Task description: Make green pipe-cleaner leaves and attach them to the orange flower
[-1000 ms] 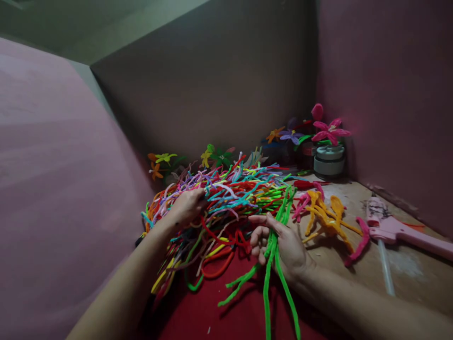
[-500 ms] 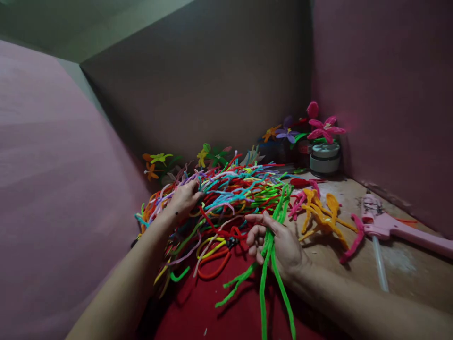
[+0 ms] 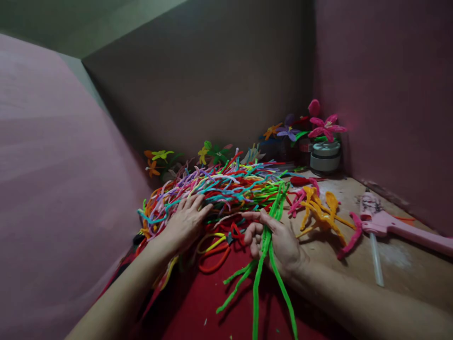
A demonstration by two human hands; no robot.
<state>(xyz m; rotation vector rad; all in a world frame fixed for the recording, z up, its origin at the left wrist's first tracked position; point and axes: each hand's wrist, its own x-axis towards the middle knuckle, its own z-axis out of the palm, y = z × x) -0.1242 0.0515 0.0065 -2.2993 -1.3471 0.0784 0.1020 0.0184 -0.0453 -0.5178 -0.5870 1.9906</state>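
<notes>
The left hand (image 3: 184,224), fingers loosely spread, rests on the tangled pile (image 3: 221,186) at ten o'clock from the right hand (image 3: 284,243), whose thumb pins green pipe cleaners (image 3: 266,241) that could slip if that light pinch slackens.

Indoor craft corner, possibly in a home, pink-painted side walls (image 3: 53,165), wood-toned worktop (image 3: 410,285), 1 pink glue gun (image 3: 384,223), heaped coloured pipe cleaners (image 3: 226,184), fuzzy flowers (image 3: 327,127) near the back wall (image 3: 198,80).
</notes>
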